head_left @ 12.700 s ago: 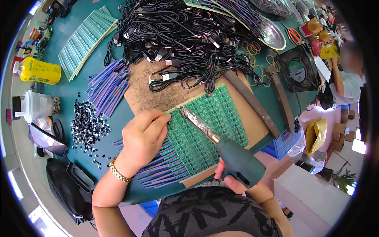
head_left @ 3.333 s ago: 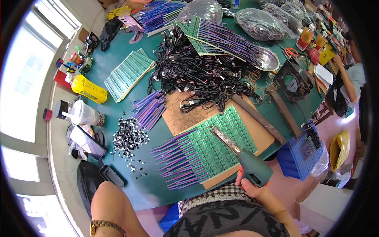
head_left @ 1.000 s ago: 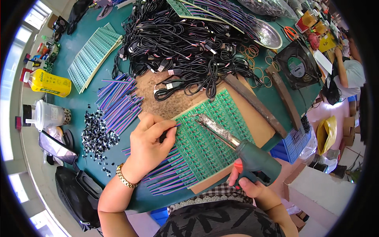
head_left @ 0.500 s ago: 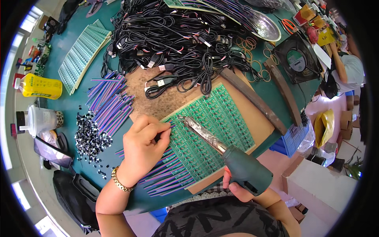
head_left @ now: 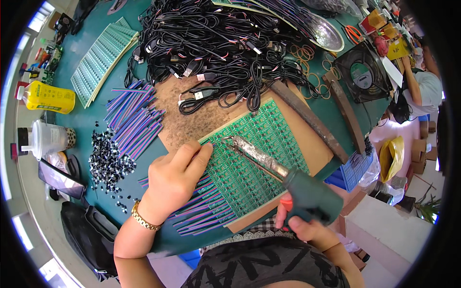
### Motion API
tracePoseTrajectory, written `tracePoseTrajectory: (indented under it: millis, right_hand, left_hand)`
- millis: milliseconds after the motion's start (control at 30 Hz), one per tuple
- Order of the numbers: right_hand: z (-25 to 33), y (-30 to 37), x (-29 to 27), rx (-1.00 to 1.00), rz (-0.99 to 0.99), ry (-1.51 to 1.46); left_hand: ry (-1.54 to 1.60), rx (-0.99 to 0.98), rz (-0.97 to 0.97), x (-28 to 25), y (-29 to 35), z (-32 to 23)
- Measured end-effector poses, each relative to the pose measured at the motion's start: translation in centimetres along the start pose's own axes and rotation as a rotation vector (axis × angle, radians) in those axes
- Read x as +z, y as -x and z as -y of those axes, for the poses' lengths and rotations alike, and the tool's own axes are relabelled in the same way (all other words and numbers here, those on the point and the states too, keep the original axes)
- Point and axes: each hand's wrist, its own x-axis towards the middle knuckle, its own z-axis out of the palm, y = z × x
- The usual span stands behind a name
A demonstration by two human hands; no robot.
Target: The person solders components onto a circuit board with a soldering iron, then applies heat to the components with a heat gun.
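A green circuit board panel (head_left: 259, 158) lies tilted in front of me, with rows of small parts. Purple, blue and black ribbon wires (head_left: 206, 211) stick out from its left edge. My left hand (head_left: 175, 170), wearing a gold bracelet, is closed at the panel's upper left corner. Its thumb and forefinger pinch a ribbon wire, mostly hidden by the fingers. My right hand (head_left: 307, 228) is wrapped round the grip of a dark green soldering gun (head_left: 312, 194), a finger at its orange trigger. The gun's worn metal tip hovers over the panel, just right of my left fingertips.
Black USB cables (head_left: 211, 43) are heaped behind the panel. Loose ribbon wires (head_left: 137, 120) and small black connectors (head_left: 108, 161) lie left. More panels (head_left: 103, 60), a yellow bottle (head_left: 48, 97) and a plastic cup (head_left: 48, 139) stand farther left. Metal bars (head_left: 307, 120) and a fan (head_left: 362, 72) sit right.
The soldering gun has shifted to the right, its tip drawn slightly away from the panel's left edge. My left hand has moved slightly up and right, still pinching.
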Motion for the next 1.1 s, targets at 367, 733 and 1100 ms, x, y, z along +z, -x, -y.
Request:
tracePoseTrajectory:
  millis: [367, 733, 1100]
  right_hand:
    - [-0.4, 0.3, -0.2, -0.04, -0.033, -0.115]
    - [-3.2, -0.4, -1.6, -0.28, 0.148, 0.61]
    - [-5.3, 0.0, -2.1, -0.247, 0.133, 0.448]
  left_hand:
    - [-0.177, 0.167, 0.006, -0.1, -0.1, 0.3]
    - [-0.127, 0.073, 0.03, -0.2, -0.1, -0.3]
    - [-0.062, 0.087, 0.004, 0.0, -0.2, 0.2]
